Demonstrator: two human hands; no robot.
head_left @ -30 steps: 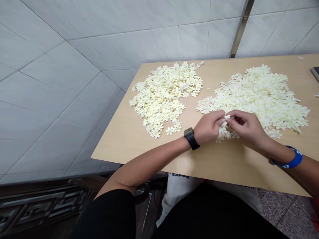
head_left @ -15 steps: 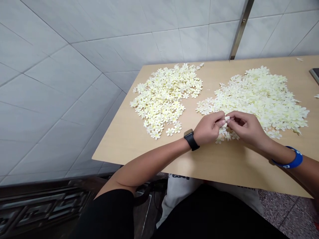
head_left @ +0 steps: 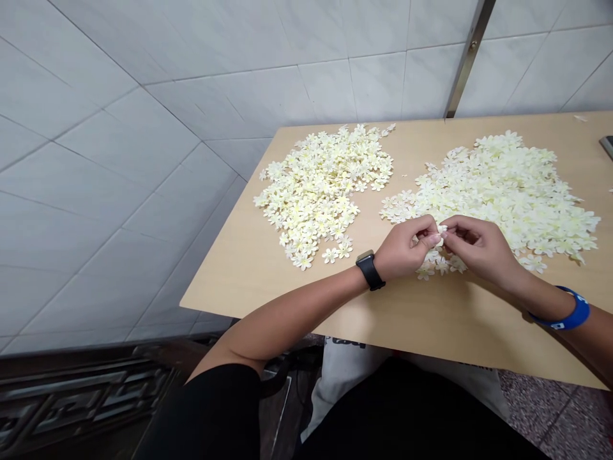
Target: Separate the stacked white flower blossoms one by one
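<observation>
Pinched in there, the white flower piece [head_left: 443,228] is mostly swallowed by the left hand [head_left: 405,248] and right hand [head_left: 479,248], too small to make out! Both screen part of the right-hand flower pile [head_left: 507,185]. Far right, a dark object [head_left: 608,146] is cut off; lower left, a latticed panel [head_left: 90,399] blurs.

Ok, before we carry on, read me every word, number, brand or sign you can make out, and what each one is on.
None can be read for certain:
Blue wristband: white marks, too small and blurred to read.
Light cloth below the table edge: dark lettering in two places, partly hidden by that edge, not readable.
Black watch: no readable text.
</observation>
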